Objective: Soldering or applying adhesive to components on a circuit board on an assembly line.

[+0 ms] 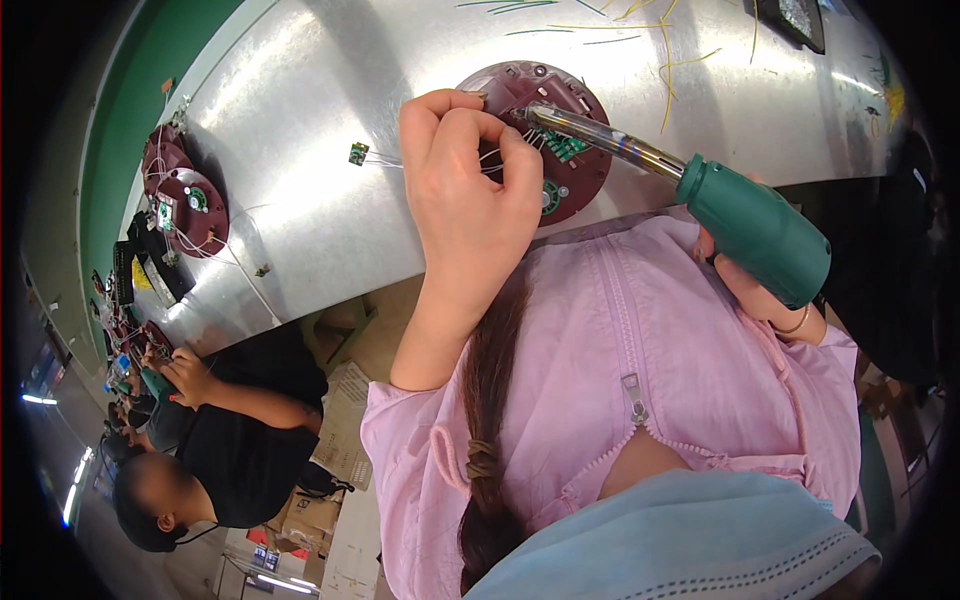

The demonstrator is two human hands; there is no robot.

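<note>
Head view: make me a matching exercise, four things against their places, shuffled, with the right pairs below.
Things
1. Left hand
2. Right hand
3. Small circuit board
4. Yellow wires

Places
A. At the green handle of the soldering iron
B. Loose near the picture's top edge
C. Over a dark red round housing
D. On the metal bench, left of the left hand

Pairs: 1-C, 2-A, 3-D, 4-B

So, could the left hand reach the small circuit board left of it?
Probably yes; only white wires lie between the left hand and the circuit board, though that hand is at the maroon housing.
</note>
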